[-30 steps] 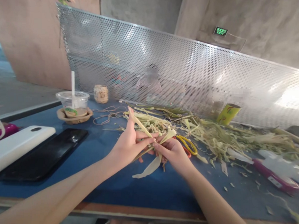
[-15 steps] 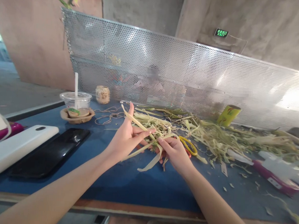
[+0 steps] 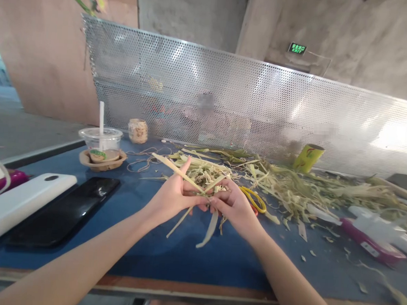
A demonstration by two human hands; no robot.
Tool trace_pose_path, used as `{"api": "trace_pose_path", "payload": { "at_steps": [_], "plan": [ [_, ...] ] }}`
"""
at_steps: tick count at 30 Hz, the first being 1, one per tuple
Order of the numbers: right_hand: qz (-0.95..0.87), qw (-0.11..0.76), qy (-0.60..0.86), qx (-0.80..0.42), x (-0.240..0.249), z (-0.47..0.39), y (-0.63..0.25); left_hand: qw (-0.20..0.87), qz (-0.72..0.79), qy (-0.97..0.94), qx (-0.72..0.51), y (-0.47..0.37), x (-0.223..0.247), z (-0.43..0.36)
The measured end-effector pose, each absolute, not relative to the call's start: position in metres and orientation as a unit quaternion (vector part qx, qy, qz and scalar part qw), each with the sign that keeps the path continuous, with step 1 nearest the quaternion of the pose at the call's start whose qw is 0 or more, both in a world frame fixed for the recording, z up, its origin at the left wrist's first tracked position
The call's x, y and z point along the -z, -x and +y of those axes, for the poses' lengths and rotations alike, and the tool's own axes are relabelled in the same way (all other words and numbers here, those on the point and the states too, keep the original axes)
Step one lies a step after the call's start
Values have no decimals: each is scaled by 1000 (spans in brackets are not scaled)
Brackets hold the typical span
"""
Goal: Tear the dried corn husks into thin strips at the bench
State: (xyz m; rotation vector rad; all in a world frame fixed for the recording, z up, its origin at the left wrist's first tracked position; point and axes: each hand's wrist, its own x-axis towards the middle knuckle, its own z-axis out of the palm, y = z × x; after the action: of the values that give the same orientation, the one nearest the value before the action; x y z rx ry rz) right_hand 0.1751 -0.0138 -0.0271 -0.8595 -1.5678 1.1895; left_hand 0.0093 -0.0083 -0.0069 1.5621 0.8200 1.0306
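Above the front middle of the blue table, my left hand (image 3: 174,195) and my right hand (image 3: 237,206) meet, with thumbs and fingertips closed on pale corn husk strips (image 3: 168,164). One strip slants up to the left across my left hand, whose index finger points upward. Another husk end (image 3: 210,231) dangles below the fingertips, and a thinner one hangs to its left. The point where the strips cross is partly covered by my fingers. Just behind my right hand lie scissors (image 3: 260,202) with a yellow handle; the blades are hidden. Shredded husk (image 3: 207,173) lies beyond both hands.
A long husk heap (image 3: 290,186) spreads right along a perforated metal screen (image 3: 227,90). At left are a black phone (image 3: 67,211), a white power bank (image 3: 30,205), a lidded cup (image 3: 103,140) and a jar (image 3: 138,131). A yellow-green can (image 3: 307,159) and a purple-white tool (image 3: 372,241) stand right.
My fingertips have come closer together and slightly lower. My right fingers now curl around the strips, the strip across my left hand lies flatter, and the dangling end hangs more steeply.
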Motion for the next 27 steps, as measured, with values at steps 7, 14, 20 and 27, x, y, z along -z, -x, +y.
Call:
{"api": "trace_pose_path", "payload": {
  "at_steps": [7,14,20,27],
  "plan": [
    [-671,431,375,-472,19,-16,-187,541,329,-642,-432,-10,3,-19],
    [-675,414,401,-461,13,-15,-196,539,318,-664,-409,-9,0,-19],
    [-696,386,343,-499,18,-15,-191,561,302,-656,-404,-8,0,-15],
    [-701,412,403,-419,19,-18,-182,457,385,-649,-471,-7,3,-12]
  ]
}}
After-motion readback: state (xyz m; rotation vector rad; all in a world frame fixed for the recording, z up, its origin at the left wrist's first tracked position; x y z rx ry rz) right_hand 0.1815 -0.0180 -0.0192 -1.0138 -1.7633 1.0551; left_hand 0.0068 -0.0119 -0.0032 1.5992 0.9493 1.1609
